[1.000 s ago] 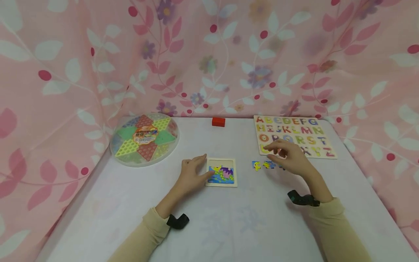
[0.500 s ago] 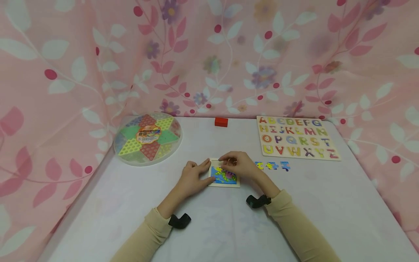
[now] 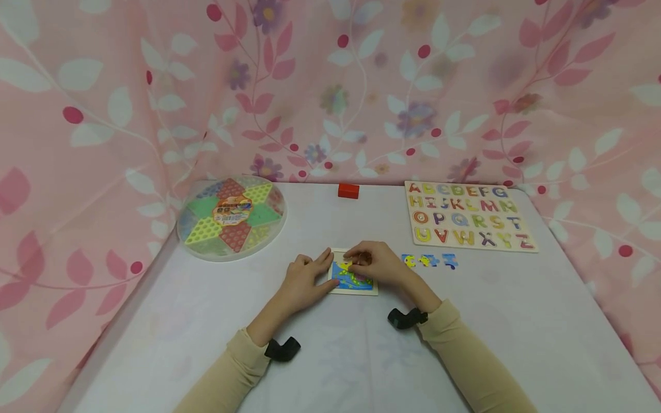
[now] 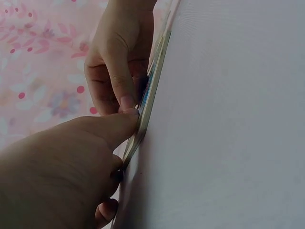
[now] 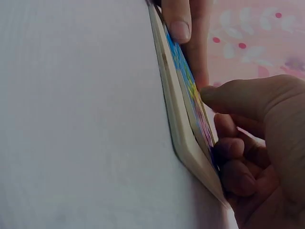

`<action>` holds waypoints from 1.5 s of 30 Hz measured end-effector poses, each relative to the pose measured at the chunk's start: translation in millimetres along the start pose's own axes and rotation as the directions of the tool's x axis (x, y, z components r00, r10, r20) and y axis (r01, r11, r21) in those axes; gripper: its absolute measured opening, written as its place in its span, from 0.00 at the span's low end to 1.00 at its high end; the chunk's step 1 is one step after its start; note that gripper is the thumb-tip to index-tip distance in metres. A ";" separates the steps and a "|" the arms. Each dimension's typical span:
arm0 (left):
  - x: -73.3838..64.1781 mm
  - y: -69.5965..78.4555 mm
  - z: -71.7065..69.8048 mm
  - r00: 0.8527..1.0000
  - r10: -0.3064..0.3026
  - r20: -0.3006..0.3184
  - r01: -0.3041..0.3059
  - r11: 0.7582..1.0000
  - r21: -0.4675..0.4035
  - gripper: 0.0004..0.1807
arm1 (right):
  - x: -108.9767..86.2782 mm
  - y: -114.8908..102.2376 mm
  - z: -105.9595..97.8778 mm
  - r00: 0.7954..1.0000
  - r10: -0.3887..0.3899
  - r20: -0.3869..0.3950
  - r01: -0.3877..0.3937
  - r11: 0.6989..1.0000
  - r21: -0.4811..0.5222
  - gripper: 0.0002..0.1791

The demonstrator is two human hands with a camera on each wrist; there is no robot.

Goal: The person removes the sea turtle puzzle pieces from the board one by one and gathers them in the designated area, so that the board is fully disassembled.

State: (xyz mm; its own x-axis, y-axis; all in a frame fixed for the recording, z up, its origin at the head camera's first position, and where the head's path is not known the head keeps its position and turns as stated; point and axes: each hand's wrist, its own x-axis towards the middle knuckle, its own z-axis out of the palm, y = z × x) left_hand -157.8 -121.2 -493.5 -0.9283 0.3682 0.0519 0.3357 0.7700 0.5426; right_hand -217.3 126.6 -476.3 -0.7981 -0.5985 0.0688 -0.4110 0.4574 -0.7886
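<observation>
A small square jigsaw puzzle in a pale wooden frame (image 3: 356, 291) lies flat at the middle of the table, showing a blue, yellow and purple picture. My left hand (image 3: 303, 283) steadies its left side, thumb on the lower left part, extended fingers at the upper left corner. Over the upper right of the puzzle my right hand (image 3: 382, 263) has bent fingers, its thumb (image 5: 224, 97) and fingertips touching the picture. Whether a piece is pinched there is hidden. Beside the right hand, loose puzzle pieces (image 3: 448, 261) lie in a row.
Behind the loose pieces lies an alphabet board (image 3: 467, 221) with coloured letters. A round Chinese checkers board (image 3: 232, 221) is at the back left. A small red block (image 3: 348, 191) sits near the back edge, before the floral curtain (image 3: 330, 86).
My right hand has moved left from above the loose pieces to the puzzle, and stays there since half a second ago. The left hand keeps its place at the frame.
</observation>
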 end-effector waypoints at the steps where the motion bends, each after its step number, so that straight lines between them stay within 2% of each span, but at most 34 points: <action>1: -0.1 0.0 -0.2 1.000 -0.003 -0.005 0.002 1.000 -0.008 0.38 | 0.5 -0.7 1.1 1.000 -0.004 0.015 0.004 1.000 -0.017 0.14; 7: 1.7 -0.2 -1.2 0.999 -0.036 -0.024 0.035 0.999 -0.034 0.39 | 4.0 -2.6 4.3 0.996 -0.042 0.076 0.052 0.989 -0.137 0.16; 14: 2.0 2.4 -1.6 0.999 -0.047 -0.027 0.045 0.998 -0.046 0.40 | 3.3 -12.4 -0.7 0.991 -0.038 0.130 0.058 0.986 -0.154 0.14; 17: 2.1 2.8 -1.1 0.998 -0.050 -0.030 0.049 0.998 -0.046 0.41 | 2.3 -13.2 0.1 0.989 -0.037 0.140 0.059 0.987 -0.151 0.17; 21: 1.8 1.7 -0.1 0.998 -0.053 -0.038 0.052 0.998 -0.038 0.41 | 1.6 -10.3 4.3 0.991 -0.039 0.129 0.059 0.987 -0.152 0.20; 25: 1.8 0.9 0.1 0.998 -0.055 -0.040 0.053 0.998 -0.037 0.41 | 1.5 -6.9 9.0 0.995 -0.043 0.094 0.056 0.988 -0.143 0.18; 33: 1.5 2.4 -0.1 0.998 -0.060 -0.035 0.059 0.997 -0.043 0.41 | -1.6 -4.5 9.8 0.999 -0.012 0.043 0.017 0.992 -0.122 0.20; 45: 0.7 3.2 -1.1 0.998 -0.059 -0.033 0.057 0.997 -0.046 0.40 | 0.8 -7.4 10.8 0.997 0.029 0.073 -0.024 0.997 -0.078 0.16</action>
State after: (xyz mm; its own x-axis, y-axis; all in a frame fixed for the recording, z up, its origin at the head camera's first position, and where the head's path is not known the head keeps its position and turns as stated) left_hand -157.6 -119.1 -490.9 -0.9512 0.3048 0.0475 0.2743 0.7651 0.5826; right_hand -210.2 115.7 -477.0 -0.7754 -0.6315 0.0006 -0.4253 0.5214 -0.7397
